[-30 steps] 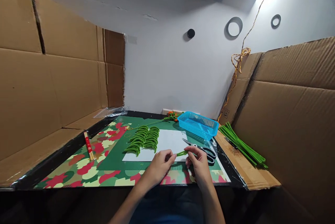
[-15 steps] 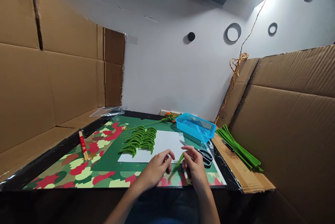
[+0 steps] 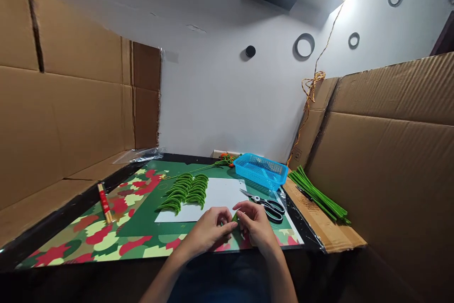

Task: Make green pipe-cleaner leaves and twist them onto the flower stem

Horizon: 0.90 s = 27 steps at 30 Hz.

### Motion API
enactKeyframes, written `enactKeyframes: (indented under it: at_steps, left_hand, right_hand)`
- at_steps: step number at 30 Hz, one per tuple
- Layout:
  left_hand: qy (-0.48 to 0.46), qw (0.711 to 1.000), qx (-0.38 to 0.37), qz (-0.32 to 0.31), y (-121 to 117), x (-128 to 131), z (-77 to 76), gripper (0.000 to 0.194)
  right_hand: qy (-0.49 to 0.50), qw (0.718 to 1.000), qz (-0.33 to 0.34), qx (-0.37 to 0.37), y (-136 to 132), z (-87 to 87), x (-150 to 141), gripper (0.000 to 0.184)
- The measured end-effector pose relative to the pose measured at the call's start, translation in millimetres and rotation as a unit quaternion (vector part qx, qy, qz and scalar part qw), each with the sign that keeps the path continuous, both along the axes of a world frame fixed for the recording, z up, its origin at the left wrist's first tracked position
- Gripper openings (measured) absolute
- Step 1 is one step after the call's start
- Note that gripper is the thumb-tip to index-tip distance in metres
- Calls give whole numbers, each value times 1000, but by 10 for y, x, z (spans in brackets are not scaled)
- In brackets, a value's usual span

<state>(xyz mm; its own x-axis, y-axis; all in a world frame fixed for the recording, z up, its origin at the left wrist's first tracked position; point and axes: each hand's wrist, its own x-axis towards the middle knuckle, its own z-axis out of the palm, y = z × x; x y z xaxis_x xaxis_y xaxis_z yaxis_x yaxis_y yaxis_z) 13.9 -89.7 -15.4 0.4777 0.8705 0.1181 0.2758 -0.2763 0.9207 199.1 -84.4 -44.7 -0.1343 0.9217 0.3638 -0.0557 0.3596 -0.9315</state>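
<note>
Between my hands, near the front edge of the table, is a short piece of green pipe cleaner (image 3: 235,217), mostly covered by fingers. My right hand (image 3: 254,222) pinches it between thumb and fingertips. My left hand (image 3: 212,228) has its fingers curled, with the thumb and fingertips closed on the piece's near end. Black-handled scissors (image 3: 272,208) lie just beyond my right hand, blades pointing left. Left of my hands, two columns of curved green pipe cleaner pieces (image 3: 185,191) rest partly on a white sheet (image 3: 222,194).
A blue mesh basket (image 3: 260,173) stands at the back right. Long green pipe cleaners (image 3: 319,196) lie on cardboard at the right. An orange-and-green pipe cleaner flower (image 3: 227,159) is at the back. A red-wrapped pair of sticks (image 3: 104,203) lies left. Cardboard walls (image 3: 88,104) flank the table.
My left hand has moved in to meet my right and closed on the pipe cleaner, which earlier hung from my right hand alone. The view has shifted slightly right.
</note>
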Motion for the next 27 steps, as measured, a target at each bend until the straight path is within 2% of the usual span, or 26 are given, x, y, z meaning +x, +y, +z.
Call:
enactKeyframes:
  at_steps: [4,7,10,13,15,19,27]
  left_hand:
    - [-15,1000,-5,11,7,5,-4,38]
    - [-23,999,1,24,24,1,-24,39]
    - [-28,999,11,42,33,-5,-47,47]
    - [-28,998,17,45,24,-3,-51,44]
    - [-31,999,20,36,16,5,-45,42]
    - [-51,998,21,30,14,21,-37,42]
    - [-70,996,21,45,0,30,-45,40]
  right_hand:
    - [-57,997,-57,22,-37,8,-36,43]
    - [-120,983,-130,53,-121,60,-44,35]
    - [-197,954,-213,79,-179,138,87,28]
    - [-281,912,-291,65,-170,193,398,28]
    - [-342,883,-317,51,-149,212,635,25]
    - [-438,845,-305,39,-118,249,932,29]
    - [-541,804,-244,30,13,324,963,29]
